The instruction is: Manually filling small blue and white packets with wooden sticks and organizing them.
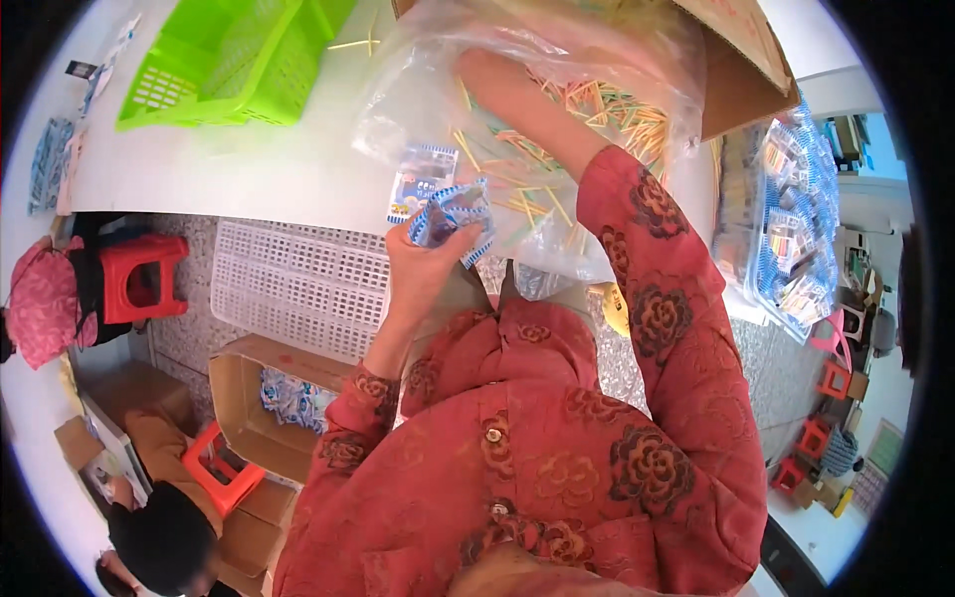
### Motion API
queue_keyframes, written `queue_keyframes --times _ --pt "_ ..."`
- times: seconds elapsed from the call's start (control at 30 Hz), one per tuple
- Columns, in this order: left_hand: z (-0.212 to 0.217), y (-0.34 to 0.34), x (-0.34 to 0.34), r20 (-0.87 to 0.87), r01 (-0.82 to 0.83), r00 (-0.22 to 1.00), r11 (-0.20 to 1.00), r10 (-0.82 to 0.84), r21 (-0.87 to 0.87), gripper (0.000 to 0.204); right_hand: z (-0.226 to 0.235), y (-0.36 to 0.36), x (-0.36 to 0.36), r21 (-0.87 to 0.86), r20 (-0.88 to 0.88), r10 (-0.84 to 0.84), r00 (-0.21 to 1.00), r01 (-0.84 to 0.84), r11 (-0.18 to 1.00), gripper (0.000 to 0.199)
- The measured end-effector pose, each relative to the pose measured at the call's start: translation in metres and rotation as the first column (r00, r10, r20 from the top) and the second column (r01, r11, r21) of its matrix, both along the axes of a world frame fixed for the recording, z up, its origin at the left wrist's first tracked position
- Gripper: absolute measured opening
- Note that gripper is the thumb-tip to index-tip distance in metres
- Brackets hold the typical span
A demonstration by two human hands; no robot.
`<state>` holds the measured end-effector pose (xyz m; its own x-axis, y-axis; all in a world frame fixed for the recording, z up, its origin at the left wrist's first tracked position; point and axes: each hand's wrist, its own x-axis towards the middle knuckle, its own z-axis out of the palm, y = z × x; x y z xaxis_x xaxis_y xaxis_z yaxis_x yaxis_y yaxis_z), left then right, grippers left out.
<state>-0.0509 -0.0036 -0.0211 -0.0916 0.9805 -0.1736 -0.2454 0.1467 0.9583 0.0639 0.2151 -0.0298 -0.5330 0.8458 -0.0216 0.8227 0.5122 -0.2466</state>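
My left hand (pixel 420 261) is closed around a small blue-and-white striped pouch (pixel 460 205), its mouth spread apart at the top. Just behind it, another flat pouch (pixel 423 179) of the same pattern lies at the table's near edge. My right hand (pixel 494 82) reaches into a large clear plastic bag (pixel 408 95), and its fingers cannot be made out through the film. Around and right of that hand lie many thin sticks (pixel 627 119) in pink, green, orange and yellow, some strewn toward the near edge.
A green basket (pixel 264 75) stands at the back left of the white table (pixel 269 179). At the back right is a cardboard box (pixel 751 75), with filled pouches (pixel 791 219) stacked beside it. A white crate (pixel 298 289) and a carton (pixel 244 398) sit below left; another person (pixel 164 537) is there.
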Motion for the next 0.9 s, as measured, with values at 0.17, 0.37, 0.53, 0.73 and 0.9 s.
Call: queue_keyframes --times 0.17,0.37,0.53,0.73,0.9 --pt "-0.004 0.002 -0.003 -0.012 -0.006 1.0 1.0 0.006 0.023 0.027 -0.003 -0.004 -0.014 0.084 0.022 -0.025 0.999 0.023 0.996 0.025" --pt "-0.003 0.002 -0.001 0.043 -0.028 0.999 0.999 0.027 0.026 0.026 -0.008 0.001 -0.02 0.165 0.204 0.001 0.979 -0.036 0.986 0.027" --pt "-0.003 0.0 -0.002 0.03 -0.006 1.0 1.0 0.007 -0.011 0.034 -0.006 0.004 -0.02 0.191 0.21 -0.058 0.976 0.017 0.981 0.027" --pt "0.003 -0.002 -0.001 0.052 -0.003 0.999 0.999 0.001 0.038 0.028 0.003 -0.01 0.022 -0.16 -0.313 -0.157 0.937 0.111 0.981 0.034" --pt "0.0 -0.002 0.0 0.007 -0.005 1.0 0.998 0.005 0.068 0.03 0.004 -0.037 0.061 -0.263 -0.357 -0.315 0.879 0.229 0.937 0.034"
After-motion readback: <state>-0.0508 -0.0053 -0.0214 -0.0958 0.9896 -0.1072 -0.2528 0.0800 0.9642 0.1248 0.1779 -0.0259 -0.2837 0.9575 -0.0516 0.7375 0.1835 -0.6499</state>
